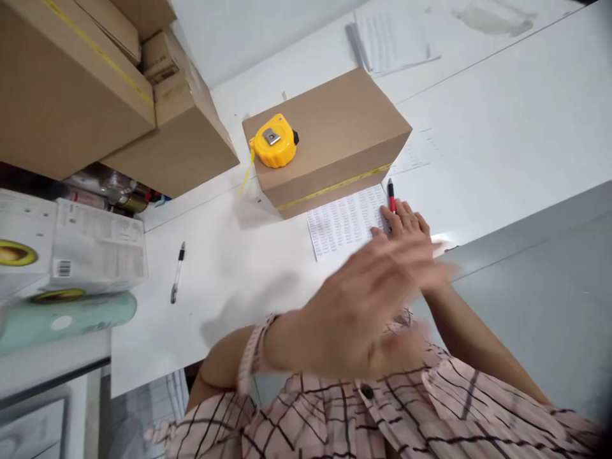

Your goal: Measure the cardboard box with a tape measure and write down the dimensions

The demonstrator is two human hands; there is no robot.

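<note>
My right hand (405, 222) rests on a printed sheet of numbers (340, 224) and is closed on a red pen (391, 193), whose tip points at the foot of a brown cardboard box (335, 121). A yellow tape measure (273, 141) lies on the left end of that box, its tape hanging over the edge. My left hand (368, 306), with a pale band at the wrist, hovers in front of my chest. It is blurred by motion, its fingers stretched out to the right and holding nothing.
A black pen (176, 273) lies on the white table (502, 127). Stacked cardboard boxes (71, 83) fill the upper left. White printed cartons (90, 248) and a mint-green cylinder (67, 319) sit at the left edge. Loose papers (389, 41) lie at the far side.
</note>
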